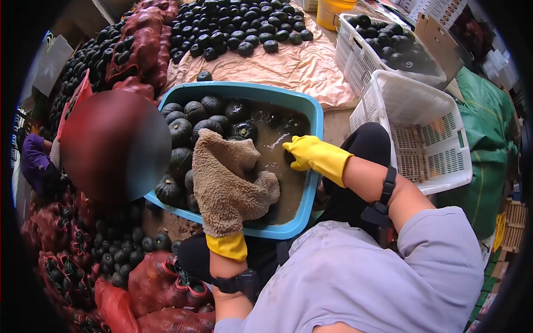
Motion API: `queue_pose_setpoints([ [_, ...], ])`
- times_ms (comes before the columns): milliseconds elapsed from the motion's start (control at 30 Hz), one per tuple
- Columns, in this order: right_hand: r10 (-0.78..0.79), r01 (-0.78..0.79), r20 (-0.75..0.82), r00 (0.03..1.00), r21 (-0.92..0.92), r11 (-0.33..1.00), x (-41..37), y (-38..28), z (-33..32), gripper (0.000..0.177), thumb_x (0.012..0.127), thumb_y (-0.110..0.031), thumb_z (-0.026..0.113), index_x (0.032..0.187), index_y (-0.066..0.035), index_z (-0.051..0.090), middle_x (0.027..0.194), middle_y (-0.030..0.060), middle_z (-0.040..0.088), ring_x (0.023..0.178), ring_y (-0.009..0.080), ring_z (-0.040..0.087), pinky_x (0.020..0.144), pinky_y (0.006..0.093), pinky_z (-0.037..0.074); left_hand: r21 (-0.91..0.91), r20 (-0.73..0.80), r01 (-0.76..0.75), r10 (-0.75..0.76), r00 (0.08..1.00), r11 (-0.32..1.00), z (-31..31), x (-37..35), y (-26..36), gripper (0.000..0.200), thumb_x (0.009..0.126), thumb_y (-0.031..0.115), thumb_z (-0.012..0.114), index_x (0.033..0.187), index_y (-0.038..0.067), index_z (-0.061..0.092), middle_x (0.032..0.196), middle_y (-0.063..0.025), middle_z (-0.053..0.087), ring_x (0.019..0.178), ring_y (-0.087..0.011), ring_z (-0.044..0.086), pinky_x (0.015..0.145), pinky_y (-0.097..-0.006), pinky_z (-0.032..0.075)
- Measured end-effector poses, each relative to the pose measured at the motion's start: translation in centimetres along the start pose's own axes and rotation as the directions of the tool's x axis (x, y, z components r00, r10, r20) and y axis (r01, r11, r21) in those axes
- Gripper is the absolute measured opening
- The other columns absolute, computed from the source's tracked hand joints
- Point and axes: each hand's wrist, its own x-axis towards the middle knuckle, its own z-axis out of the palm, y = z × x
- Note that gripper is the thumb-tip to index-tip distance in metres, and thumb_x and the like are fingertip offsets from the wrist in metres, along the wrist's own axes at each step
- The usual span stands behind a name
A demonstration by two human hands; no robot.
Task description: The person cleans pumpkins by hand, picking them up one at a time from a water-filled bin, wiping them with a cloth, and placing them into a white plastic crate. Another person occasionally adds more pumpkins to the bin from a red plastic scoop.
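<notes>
A blue tub (pixel 317 111) holds muddy water and several dark green pumpkins (pixel 180 132), most of them on its left side. My left hand (pixel 227 246), in a yellow glove, is covered by a brown fluffy cloth (pixel 225 188) that hangs over the tub's near part; its fingers are hidden. On the right side of the tub, my right hand (pixel 302 152), also in a yellow glove, has its fingers bent round a dark pumpkin partly under the water.
An empty white crate (pixel 427 133) stands right of the tub, with a pumpkin-filled crate (pixel 391 50) behind it. More pumpkins (pixel 244 28) lie on a pinkish cloth (pixel 239 69). Red net sacks (pixel 161 283) are at lower left. Another person (pixel 38 161) is at far left.
</notes>
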Motion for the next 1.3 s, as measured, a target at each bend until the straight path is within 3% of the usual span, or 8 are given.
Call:
queue_pose_setpoints([
  [200,0.064,-0.077,-0.126,0.99,-0.104,0.992,6.7,-1.7,3.8,0.087,0.07,-0.011,0.091,0.15,-0.021,0.057,0.147,0.0214,0.059,0.135,0.0421,0.06,0.111,0.0465,0.052,0.269,0.096,-0.156,0.135,0.986,0.95,-0.2,-2.0,-0.8,0.039,0.099,0.029,0.071,0.132,0.01,0.064,0.116,-0.0066,0.071,0.104,-0.0247,0.067,0.092,-0.0388,0.05],
  [333,0.402,-0.12,-0.413,0.817,0.561,0.819,7.2,-3.1,5.3,0.082,0.072,-0.023,0.097,0.145,-0.017,0.061,0.151,0.026,0.055,0.138,0.0463,0.056,0.113,0.0483,0.05,0.45,0.136,-0.262,0.225,0.965,0.854,-0.4,-4.5,-1.4,0.041,0.097,0.029,0.072,0.132,0.01,0.063,0.118,-0.0074,0.07,0.107,-0.0257,0.066,0.095,-0.0404,0.048],
  [867,-0.414,0.419,-0.351,0.84,-0.065,0.906,6.6,0.3,4.4,0.058,0.079,-0.034,0.087,0.131,-0.016,0.072,0.14,0.0161,0.066,0.132,0.0382,0.06,0.113,0.049,0.048,0.591,0.307,-0.46,0.343,0.888,0.663,-1.0,-1.8,-0.3,0.048,0.091,0.029,0.076,0.133,0.011,0.061,0.122,-0.0104,0.068,0.119,-0.0296,0.063,0.108,-0.0465,0.043],
  [967,-0.009,0.099,-0.373,0.928,0.224,0.97,8.4,-0.4,3.8,0.065,0.077,-0.034,0.092,0.134,-0.012,0.071,0.139,0.0191,0.067,0.13,0.0376,0.064,0.109,0.0447,0.052,0.607,0.284,-0.458,0.361,0.888,0.649,-0.6,-2.2,-0.8,0.05,0.09,0.029,0.077,0.133,0.011,0.06,0.123,-0.0109,0.068,0.121,-0.0303,0.063,0.11,-0.0476,0.042],
  [1067,0.278,0.233,-0.279,0.919,0.954,0.187,8.2,-2.2,5.8,0.057,0.087,-0.033,0.089,0.132,-0.006,0.069,0.129,0.0133,0.072,0.117,0.0276,0.07,0.102,0.0413,0.056,0.616,0.266,-0.46,0.381,0.886,0.64,-0.8,-2.1,-1.2,0.051,0.089,0.029,0.078,0.133,0.011,0.06,0.124,-0.0115,0.067,0.123,-0.0311,0.062,0.112,-0.0488,0.041],
  [1133,0.199,0.306,-0.261,0.945,0.92,-0.246,3.9,-4.6,4.1,0.054,0.09,-0.028,0.087,0.137,-0.009,0.068,0.137,0.0104,0.067,0.128,0.0255,0.063,0.111,0.0435,0.05,0.64,0.27,-0.475,0.402,0.875,0.604,-0.8,-1.8,-1.5,0.053,0.088,0.029,0.078,0.133,0.011,0.06,0.124,-0.0119,0.067,0.124,-0.0316,0.062,0.114,-0.0496,0.041],
  [1267,-0.184,0.706,-0.835,0.519,0.297,0.643,-2.3,-12.3,2.0,0.05,0.095,-0.019,0.08,0.143,-0.011,0.066,0.156,0.0199,0.057,0.148,0.0355,0.049,0.124,0.0482,0.037,0.842,0.488,-0.538,0.491,0.722,-0.046,-0.3,-0.5,-2.9,0.055,0.086,0.029,0.08,0.134,0.011,0.059,0.125,-0.0126,0.066,0.127,-0.0325,0.061,0.117,-0.0511,0.04],
  [1300,-0.148,0.731,-0.853,0.5,0.324,0.601,-0.3,-12.2,1.8,0.048,0.096,-0.028,0.08,0.139,-0.011,0.069,0.152,0.0251,0.057,0.144,0.0434,0.05,0.123,0.0494,0.038,0.782,0.352,-0.505,0.41,0.842,0.365,0.5,-0.4,-1.1,0.056,0.091,0.025,0.076,0.14,0.01,0.054,0.132,-0.0129,0.063,0.135,-0.0304,0.056,0.12,-0.0479,0.037],
])
